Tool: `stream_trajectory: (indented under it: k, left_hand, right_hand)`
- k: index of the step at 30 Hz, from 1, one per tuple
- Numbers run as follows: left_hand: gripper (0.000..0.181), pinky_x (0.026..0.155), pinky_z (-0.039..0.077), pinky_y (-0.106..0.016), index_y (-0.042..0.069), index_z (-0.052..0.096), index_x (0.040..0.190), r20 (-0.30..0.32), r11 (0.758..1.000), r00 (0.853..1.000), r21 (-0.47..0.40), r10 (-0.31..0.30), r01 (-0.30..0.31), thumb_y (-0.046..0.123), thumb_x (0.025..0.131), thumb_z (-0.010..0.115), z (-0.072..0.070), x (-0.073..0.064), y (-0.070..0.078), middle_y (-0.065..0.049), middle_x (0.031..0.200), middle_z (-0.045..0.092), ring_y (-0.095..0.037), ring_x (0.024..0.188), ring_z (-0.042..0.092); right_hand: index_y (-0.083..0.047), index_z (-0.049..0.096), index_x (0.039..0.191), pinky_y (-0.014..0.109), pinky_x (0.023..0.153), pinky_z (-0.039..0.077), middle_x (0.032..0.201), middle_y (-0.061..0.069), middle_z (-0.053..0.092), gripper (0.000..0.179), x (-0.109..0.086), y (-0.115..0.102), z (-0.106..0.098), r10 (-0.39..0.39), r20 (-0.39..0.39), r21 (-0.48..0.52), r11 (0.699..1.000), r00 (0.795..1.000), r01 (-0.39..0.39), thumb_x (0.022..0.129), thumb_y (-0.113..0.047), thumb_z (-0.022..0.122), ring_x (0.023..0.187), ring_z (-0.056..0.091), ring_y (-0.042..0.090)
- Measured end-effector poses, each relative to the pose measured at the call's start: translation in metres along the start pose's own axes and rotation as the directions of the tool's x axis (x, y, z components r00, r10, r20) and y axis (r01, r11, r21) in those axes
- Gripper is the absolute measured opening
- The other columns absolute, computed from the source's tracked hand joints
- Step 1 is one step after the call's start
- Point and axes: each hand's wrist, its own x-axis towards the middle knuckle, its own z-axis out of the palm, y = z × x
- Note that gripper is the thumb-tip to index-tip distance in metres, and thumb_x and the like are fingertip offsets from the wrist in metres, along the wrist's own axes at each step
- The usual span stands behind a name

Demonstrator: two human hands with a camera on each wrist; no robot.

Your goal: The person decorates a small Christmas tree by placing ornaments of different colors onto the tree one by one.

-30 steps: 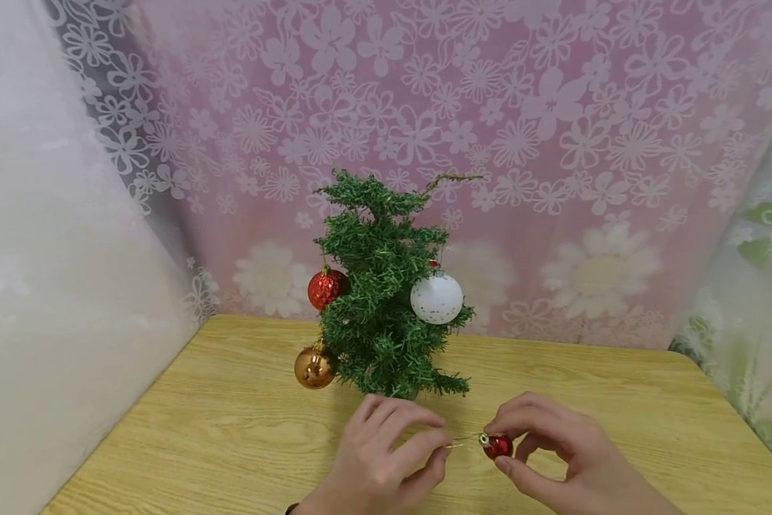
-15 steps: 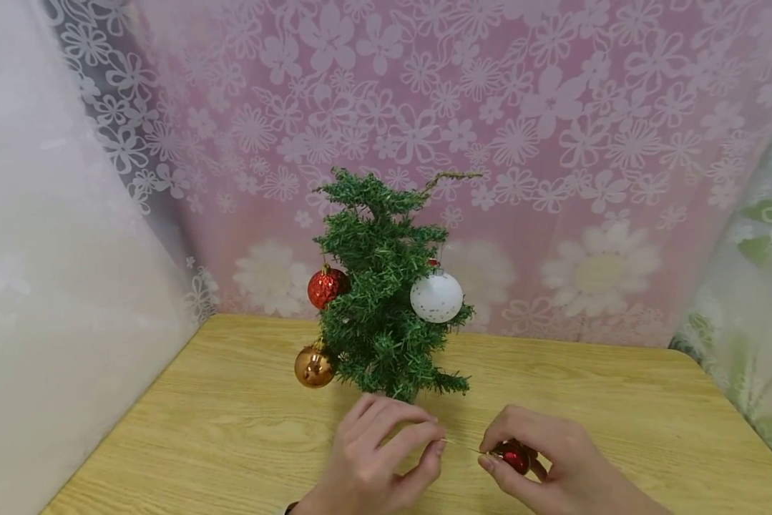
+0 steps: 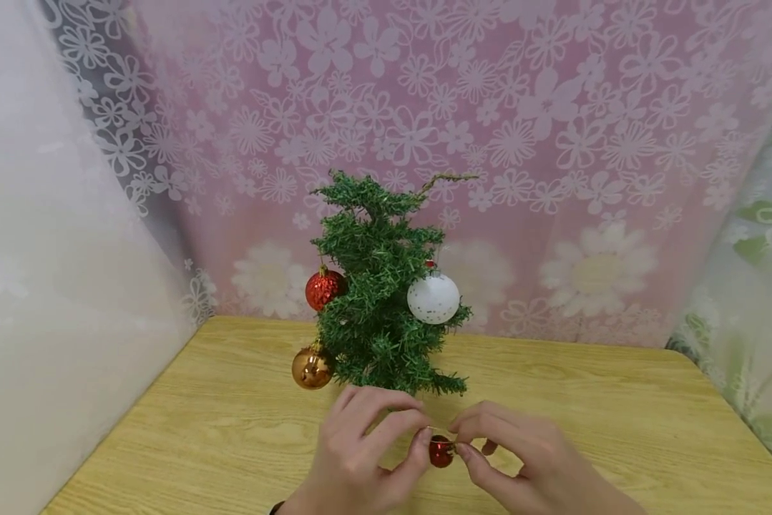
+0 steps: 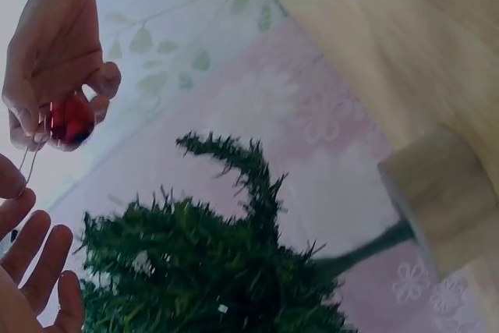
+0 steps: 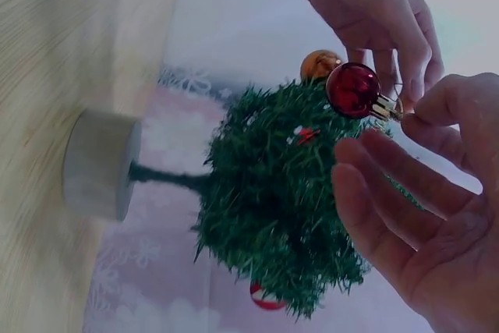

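A small shiny red Christmas bauble [image 3: 441, 452] with a gold cap [image 5: 383, 108] sits between the two hands, low in front of the tree. Thumb and forefinger of my left hand [image 3: 369, 447] pinch one end of its thin gold string [image 4: 32, 161]. My right hand [image 3: 521, 452] pinches at the gold cap, where the string joins it; its other fingers stay spread, as the right wrist view shows. Just behind the hands rises a small green artificial Christmas tree [image 3: 382, 286], its base hidden by them in the head view.
On the tree hang a red glitter bauble [image 3: 325, 289], a gold bauble [image 3: 313, 368] and a white dotted bauble [image 3: 433, 298]. The tree's round base [image 5: 97, 165] stands on the wooden table [image 3: 186, 422]. Flowered curtains [image 3: 521, 143] close off the back and sides.
The right hand has moved left toward the left hand, shifting its grip from the bauble's body to its cap. The red bauble now shows between the hands, and the string has slackened.
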Motion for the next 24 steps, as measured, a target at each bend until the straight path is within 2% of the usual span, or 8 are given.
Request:
stream_trajectory:
  k: [6, 11, 14, 16, 19, 22, 24]
  left_hand:
    - [0.023, 0.068, 0.044, -0.026, 0.011, 0.073, 0.085, -0.008, 0.996, 0.997, 0.048, -0.076, 0.077, 0.019, 0.101, 0.058, -0.018, 0.005, -0.01, -0.006, 0.092, 0.071, -0.017, 0.077, 0.065]
    - [0.024, 0.073, 0.045, -0.028, 0.01, 0.073, 0.088, -0.008, 0.984, 0.986, 0.048, -0.169, 0.169, 0.023, 0.102, 0.059, -0.035, 0.011, -0.02, -0.01, 0.098, 0.071, -0.021, 0.079, 0.064]
    - [0.026, 0.077, 0.045, -0.026, 0.011, 0.075, 0.091, 0.022, 0.968, 0.97, 0.071, -0.242, 0.24, 0.027, 0.103, 0.058, -0.043, 0.015, -0.026, -0.009, 0.104, 0.071, -0.022, 0.085, 0.064]
    - [0.025, 0.08, 0.047, -0.03, 0.013, 0.075, 0.091, 0.05, 0.956, 0.958, 0.104, -0.282, 0.276, 0.028, 0.103, 0.059, -0.046, 0.019, -0.029, -0.008, 0.106, 0.071, -0.023, 0.09, 0.065]
    - [0.019, 0.087, 0.049, -0.039, 0.016, 0.075, 0.092, 0.115, 0.926, 0.927, 0.173, -0.356, 0.335, 0.028, 0.1, 0.064, -0.047, 0.025, -0.034, -0.004, 0.11, 0.072, -0.024, 0.097, 0.067]
    - [0.009, 0.092, 0.05, -0.047, 0.017, 0.076, 0.091, 0.174, 0.902, 0.896, 0.23, -0.408, 0.366, 0.023, 0.095, 0.07, -0.045, 0.03, -0.038, -0.002, 0.111, 0.072, -0.024, 0.103, 0.067]
    - [0.005, 0.094, 0.049, -0.049, 0.018, 0.075, 0.09, 0.195, 0.896, 0.889, 0.259, -0.415, 0.362, 0.021, 0.093, 0.072, -0.043, 0.032, -0.039, -0.002, 0.11, 0.072, -0.025, 0.104, 0.067]
  right_hand:
    - [-0.022, 0.065, 0.107, 0.01, 0.065, 0.05, 0.088, -0.012, 0.066, 0.032, 0.024, -0.007, 0.008, 0.026, -0.025, 0.092, 0.996, 0.999, -0.024, 0.091, 0.005, 0.07, 0.072, 0.057, -0.003]
    - [-0.02, 0.069, 0.107, 0.01, 0.063, 0.051, 0.091, -0.005, 0.073, 0.024, 0.043, -0.008, 0.021, 0.022, -0.051, 0.126, 0.992, 0.998, -0.016, 0.094, 0.0, 0.07, 0.073, 0.062, -0.002]
    - [-0.02, 0.07, 0.104, 0.008, 0.059, 0.048, 0.09, -0.006, 0.071, 0.022, 0.054, -0.009, 0.029, 0.025, -0.08, 0.099, 0.995, 0.996, -0.017, 0.093, -0.001, 0.071, 0.07, 0.059, -0.003]
    - [-0.021, 0.071, 0.101, 0.007, 0.057, 0.045, 0.087, -0.007, 0.069, 0.022, 0.061, -0.009, 0.033, 0.04, -0.112, 0.066, 0.997, 0.993, -0.033, 0.092, 0.0, 0.073, 0.067, 0.056, -0.003]
    - [-0.021, 0.072, 0.098, 0.008, 0.054, 0.043, 0.083, -0.009, 0.067, 0.022, 0.068, -0.007, 0.038, 0.088, -0.173, 0.03, 0.996, 0.981, -0.084, 0.091, 0.0, 0.073, 0.062, 0.052, -0.004]
    - [-0.02, 0.073, 0.095, 0.01, 0.051, 0.043, 0.08, -0.008, 0.068, 0.019, 0.072, -0.004, 0.043, 0.141, -0.228, 0.025, 0.99, 0.963, -0.139, 0.091, -0.001, 0.073, 0.058, 0.05, -0.005]
    - [-0.019, 0.073, 0.094, 0.011, 0.05, 0.043, 0.077, -0.008, 0.068, 0.018, 0.073, -0.002, 0.046, 0.161, -0.249, 0.023, 0.987, 0.955, -0.161, 0.091, -0.002, 0.073, 0.056, 0.05, -0.006]
